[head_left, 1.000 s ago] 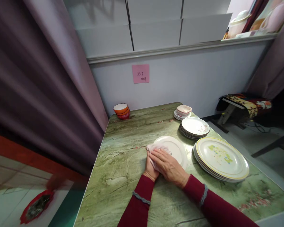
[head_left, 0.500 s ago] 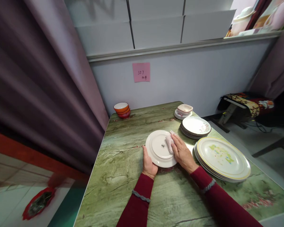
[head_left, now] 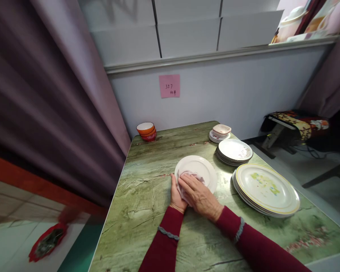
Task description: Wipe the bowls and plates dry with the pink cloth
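A round white plate (head_left: 208, 172) is held bottom side up over the table, its underside ring facing me. My left hand (head_left: 177, 196) grips its near left edge, thumb along the rim and the other fingers beneath. My right hand (head_left: 200, 196) presses a pale pinkish cloth (head_left: 184, 194) onto the plate's left part, close to the left thumb. Part of the cloth and the middle of the plate are hidden under the right hand. To the right lies a stack of large oval plates (head_left: 268, 189) with yellow rims and a floral print.
Behind the oval plates stand a stack of dark-rimmed plates (head_left: 235, 150) and small plates (head_left: 211, 138) topped by a small bowl (head_left: 221, 130). Orange and red bowls (head_left: 147, 132) are stacked at the table's far left corner. A pink note (head_left: 169, 86) is on the wall.
My right hand has slid the cloth from the plate's right side to its left side, covering the mark on the underside. My left hand keeps its hold on the edge.
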Tool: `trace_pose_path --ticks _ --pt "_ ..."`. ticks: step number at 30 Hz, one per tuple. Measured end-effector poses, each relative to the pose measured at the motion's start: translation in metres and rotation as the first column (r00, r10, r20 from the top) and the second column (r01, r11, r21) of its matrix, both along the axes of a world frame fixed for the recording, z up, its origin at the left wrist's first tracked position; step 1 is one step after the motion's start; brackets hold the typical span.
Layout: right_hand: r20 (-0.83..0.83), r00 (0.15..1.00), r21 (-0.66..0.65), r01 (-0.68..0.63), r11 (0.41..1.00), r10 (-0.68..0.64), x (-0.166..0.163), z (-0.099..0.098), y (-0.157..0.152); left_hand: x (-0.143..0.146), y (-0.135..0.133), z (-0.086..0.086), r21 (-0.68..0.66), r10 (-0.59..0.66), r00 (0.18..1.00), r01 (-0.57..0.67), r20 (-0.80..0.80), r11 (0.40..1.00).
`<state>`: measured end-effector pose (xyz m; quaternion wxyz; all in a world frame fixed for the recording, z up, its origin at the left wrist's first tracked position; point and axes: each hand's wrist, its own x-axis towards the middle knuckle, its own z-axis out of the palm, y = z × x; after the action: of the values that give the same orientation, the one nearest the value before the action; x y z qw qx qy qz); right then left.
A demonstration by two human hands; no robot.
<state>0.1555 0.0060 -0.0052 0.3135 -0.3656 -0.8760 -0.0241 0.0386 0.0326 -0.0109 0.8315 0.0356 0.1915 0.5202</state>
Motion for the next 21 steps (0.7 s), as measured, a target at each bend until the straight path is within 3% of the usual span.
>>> trace_pose_path --ticks 6,11,16,19,21 --pt "-0.06 0.97 -0.008 0.234 0.972 -0.234 0.02 0.01 0.028 0.009 0.004 0.003 0.054 0.126 0.991 -0.124 -0.05 0.991" --pt "-0.138 0.912 0.004 0.391 0.92 -0.387 0.031 -0.004 0.003 0.009 0.006 0.004 0.072 0.189 0.978 -0.183 -0.084 0.98" --pt "-0.13 0.966 0.048 0.23 0.972 -0.222 0.013 -0.014 -0.029 0.005 0.0 0.005 0.041 0.054 0.997 -0.052 -0.057 0.998" --pt "-0.078 0.991 0.022 0.112 0.993 -0.11 0.003 -0.01 -0.024 0.002 -0.004 0.001 -0.024 -0.041 0.998 0.04 -0.038 0.999" --pt "-0.051 0.997 0.021 0.054 0.998 -0.053 0.0 -0.004 -0.012 0.001 -0.004 -0.002 -0.08 0.002 0.999 -0.006 -0.043 0.997"
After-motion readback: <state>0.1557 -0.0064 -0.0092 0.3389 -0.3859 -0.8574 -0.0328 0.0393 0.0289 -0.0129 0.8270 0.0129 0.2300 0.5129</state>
